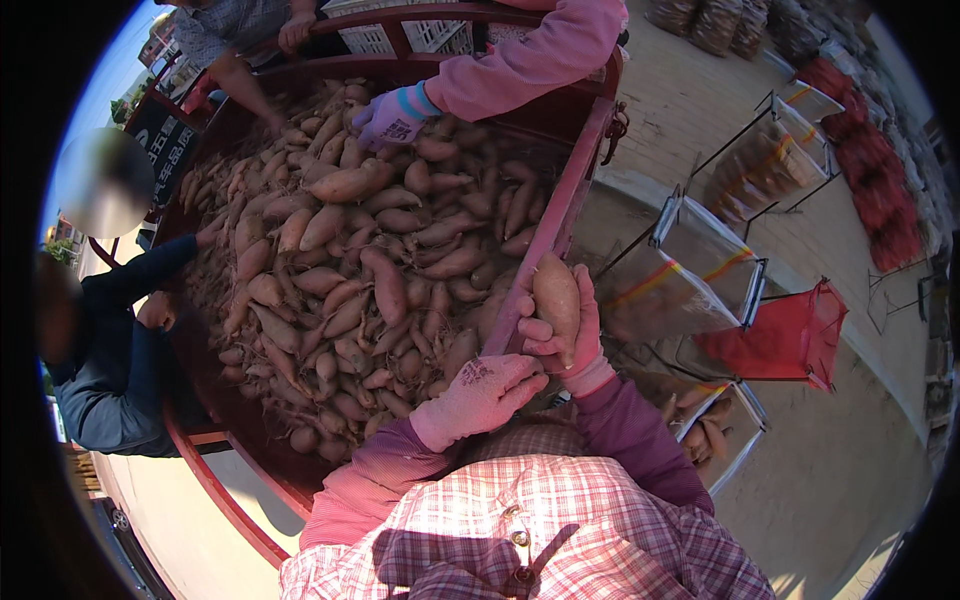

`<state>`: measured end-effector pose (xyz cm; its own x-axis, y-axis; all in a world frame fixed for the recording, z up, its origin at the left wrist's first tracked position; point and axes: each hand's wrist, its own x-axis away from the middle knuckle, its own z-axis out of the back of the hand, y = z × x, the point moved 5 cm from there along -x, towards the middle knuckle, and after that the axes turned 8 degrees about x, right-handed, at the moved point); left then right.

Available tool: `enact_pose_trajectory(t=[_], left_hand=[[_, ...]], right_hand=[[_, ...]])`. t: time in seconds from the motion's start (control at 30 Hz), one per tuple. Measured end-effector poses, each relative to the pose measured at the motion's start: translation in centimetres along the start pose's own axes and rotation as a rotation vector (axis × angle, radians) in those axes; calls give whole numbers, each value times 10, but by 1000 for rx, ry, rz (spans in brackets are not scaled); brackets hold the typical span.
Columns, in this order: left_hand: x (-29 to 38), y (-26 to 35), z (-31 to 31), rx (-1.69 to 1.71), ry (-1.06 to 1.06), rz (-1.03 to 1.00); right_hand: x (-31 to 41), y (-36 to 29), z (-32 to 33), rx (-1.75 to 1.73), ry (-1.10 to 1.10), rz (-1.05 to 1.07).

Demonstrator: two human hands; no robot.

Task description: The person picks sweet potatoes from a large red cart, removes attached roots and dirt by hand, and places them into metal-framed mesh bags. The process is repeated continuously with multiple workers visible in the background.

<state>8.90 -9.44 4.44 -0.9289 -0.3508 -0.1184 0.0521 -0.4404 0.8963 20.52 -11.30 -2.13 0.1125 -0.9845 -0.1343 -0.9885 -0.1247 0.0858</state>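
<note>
My right hand (574, 330), in a pink knit glove, holds a sweet potato (556, 304) upright just outside the red side rail of a truck bed (555, 217). Beside its wrist is my left hand (487, 394), gloved the same way, palm down near the rail's edge with its fingers curled; whether something small is under them is hidden. A large heap of sweet potatoes (360, 270), with thin roots, fills the bed to the left of both hands.
Plastic bags on metal frames (697, 262) stand at right, one partly filled (705, 439), near a red mesh bag (780, 337). Full red sacks (870, 165) line the far right. A co-worker's gloved hand (394, 116) touches the heap; other people reach in from the left and top.
</note>
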Motion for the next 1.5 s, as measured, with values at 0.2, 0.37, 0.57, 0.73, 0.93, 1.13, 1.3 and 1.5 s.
enact_pose_trajectory(t=[0.2,0.37,0.57,0.73,0.93,1.13,1.3,1.5], left_hand=[[-11,-9,44,-233,366,20],[-37,-21,43,43,238,214],[-22,-47,19,721,73,403],[-27,-10,4,579,171,196],[-29,-24,1,871,293,356],[-41,-55,-26,1304,363,419],[-55,-46,-33,1925,297,259],[-69,-37,-51,1525,327,322]], right_hand=[[22,-1,3,331,224,36],[22,7,-4,707,386,-60],[36,-13,-21,1254,635,7],[44,-24,-25,1750,806,336],[54,-18,-50,1764,749,324],[63,-3,-61,2208,544,590],[92,2,-39,1310,695,239],[113,-4,-45,1640,779,303]])
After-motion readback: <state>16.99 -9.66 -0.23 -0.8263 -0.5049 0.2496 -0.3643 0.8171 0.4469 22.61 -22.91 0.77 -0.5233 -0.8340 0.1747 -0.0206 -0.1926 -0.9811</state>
